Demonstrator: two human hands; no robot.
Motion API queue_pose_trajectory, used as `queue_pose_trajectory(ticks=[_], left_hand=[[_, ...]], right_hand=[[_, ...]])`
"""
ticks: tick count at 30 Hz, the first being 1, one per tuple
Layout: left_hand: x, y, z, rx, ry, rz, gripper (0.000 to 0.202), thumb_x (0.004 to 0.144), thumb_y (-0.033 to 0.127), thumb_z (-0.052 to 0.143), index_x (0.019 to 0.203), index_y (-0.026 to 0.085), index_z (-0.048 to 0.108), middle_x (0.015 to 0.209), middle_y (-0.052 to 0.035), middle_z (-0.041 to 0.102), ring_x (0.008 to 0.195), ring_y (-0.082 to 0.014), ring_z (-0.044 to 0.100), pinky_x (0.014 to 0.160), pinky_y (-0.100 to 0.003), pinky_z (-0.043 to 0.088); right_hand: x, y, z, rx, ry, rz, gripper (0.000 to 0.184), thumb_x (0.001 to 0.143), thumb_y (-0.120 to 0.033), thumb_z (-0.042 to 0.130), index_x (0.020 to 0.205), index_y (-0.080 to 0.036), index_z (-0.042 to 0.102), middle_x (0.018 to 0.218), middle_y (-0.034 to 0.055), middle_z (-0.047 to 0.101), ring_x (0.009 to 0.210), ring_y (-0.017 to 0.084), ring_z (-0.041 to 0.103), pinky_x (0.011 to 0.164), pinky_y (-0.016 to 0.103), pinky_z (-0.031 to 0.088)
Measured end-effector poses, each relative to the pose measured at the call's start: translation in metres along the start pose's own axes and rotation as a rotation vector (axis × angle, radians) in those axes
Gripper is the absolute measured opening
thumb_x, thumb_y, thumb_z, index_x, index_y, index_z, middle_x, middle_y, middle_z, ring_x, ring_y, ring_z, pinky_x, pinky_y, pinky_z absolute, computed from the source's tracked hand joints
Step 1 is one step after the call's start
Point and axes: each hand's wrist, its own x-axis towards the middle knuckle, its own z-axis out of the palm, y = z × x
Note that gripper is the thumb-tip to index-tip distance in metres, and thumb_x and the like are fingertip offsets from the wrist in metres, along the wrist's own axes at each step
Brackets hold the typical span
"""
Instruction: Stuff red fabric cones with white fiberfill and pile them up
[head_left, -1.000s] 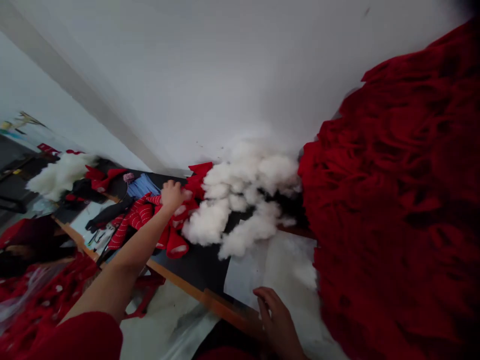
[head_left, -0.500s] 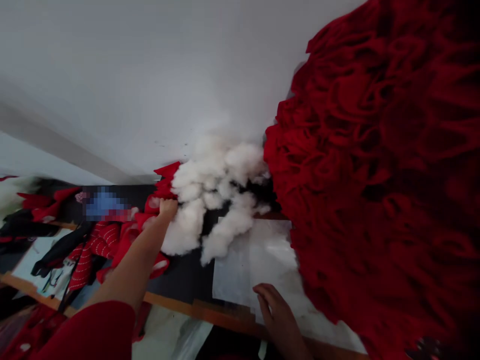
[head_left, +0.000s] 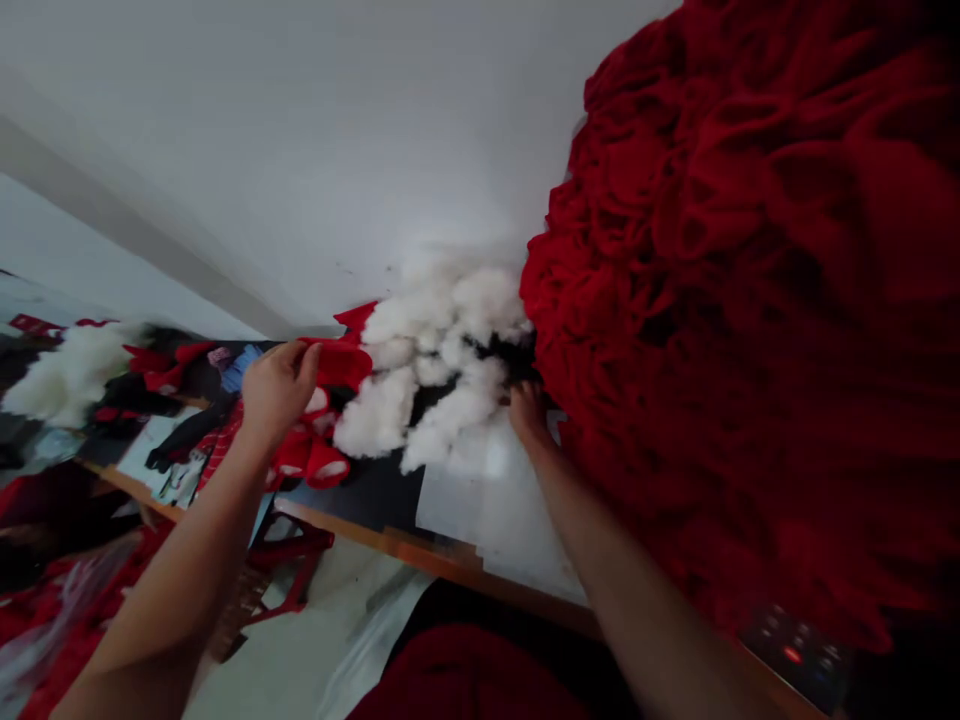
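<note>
My left hand (head_left: 279, 388) is raised over the left part of the table, thumb and fingers closed on the edge of a red fabric piece (head_left: 343, 366). Below it lie red-and-white plush pieces (head_left: 307, 455). White stuffing (head_left: 442, 340) is heaped against the wall, between my two hands. My right hand (head_left: 528, 408) reaches to a dark spot beside the stuffing, at the foot of a tall pile of red fabric pieces (head_left: 645, 270). Its fingers look curled; their tips and anything in them are hard to see.
A whitish sheet (head_left: 465, 500) covers part of the dark table (head_left: 386, 490). Further left are red striped fabric, a blue item (head_left: 241, 366) and more white stuffing (head_left: 75, 375). A red stool (head_left: 296, 560) stands below the table edge. Someone sits at lower left.
My left hand has lifted from the plush pieces and moved left with a red fabric piece. My right hand has gone forward from the table's front edge to beside the stuffing.
</note>
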Motion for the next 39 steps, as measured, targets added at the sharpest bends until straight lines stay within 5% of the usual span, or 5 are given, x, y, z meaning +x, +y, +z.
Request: queue_pose_trajectory(ticks=[8, 15, 26, 33, 39], left_hand=[[-0.117, 0.108, 0.014, -0.467, 0.093, 0.054, 0.007, 0.076, 0.027, 0.052, 0.075, 0.019, 0.051, 0.073, -0.0016, 0.053, 0.069, -0.0143, 0.051, 0.065, -0.027, 0.043], [-0.219, 0.176, 0.095, -0.690, -0.635, 0.089, 0.001, 0.070, 0.018, 0.055, 0.070, 0.019, 0.055, 0.091, -0.0076, 0.053, 0.082, -0.0180, 0.054, 0.072, -0.033, 0.047], [-0.162, 0.231, 0.128, -0.571, -0.500, 0.170, 0.019, 0.073, 0.020, 0.049, 0.089, 0.018, 0.060, 0.100, -0.0084, 0.046, 0.097, -0.0215, 0.046, 0.083, -0.034, 0.040], [-0.082, 0.228, 0.135, -0.600, -0.324, -0.217, 0.042, 0.067, 0.018, 0.060, 0.108, 0.015, 0.050, 0.098, -0.0081, 0.046, 0.080, -0.0158, 0.052, 0.078, -0.032, 0.043], [-0.156, 0.215, 0.082, -0.876, -0.405, -0.061, 0.045, 0.065, 0.019, 0.060, 0.108, 0.018, 0.047, 0.112, -0.0094, 0.039, 0.080, -0.0128, 0.050, 0.061, -0.025, 0.046]], right_hand=[[-0.090, 0.005, -0.030, 0.264, -0.052, 0.032, 0.021, 0.079, -0.013, 0.041, 0.090, -0.013, 0.059, 0.095, 0.0111, 0.060, 0.094, 0.019, 0.052, 0.087, 0.032, 0.039], [-0.142, 0.026, -0.065, 0.527, -0.060, 0.174, 0.023, 0.078, -0.025, 0.041, 0.093, -0.016, 0.056, 0.092, 0.0078, 0.063, 0.086, 0.018, 0.058, 0.077, 0.029, 0.045], [-0.139, 0.032, -0.075, 0.920, -0.146, 0.388, 0.014, 0.067, -0.024, 0.048, 0.080, -0.020, 0.053, 0.069, -0.0013, 0.060, 0.066, 0.013, 0.057, 0.064, 0.025, 0.047], [-0.171, 0.034, -0.108, 1.241, -0.245, 0.488, 0.019, 0.061, -0.034, 0.059, 0.071, -0.020, 0.050, 0.065, -0.0045, 0.056, 0.061, 0.010, 0.056, 0.064, 0.026, 0.048], [-0.185, 0.038, -0.124, 1.488, -0.328, 0.618, 0.030, 0.054, -0.032, 0.069, 0.073, -0.021, 0.049, 0.068, -0.0061, 0.055, 0.065, 0.010, 0.059, 0.067, 0.028, 0.049]])
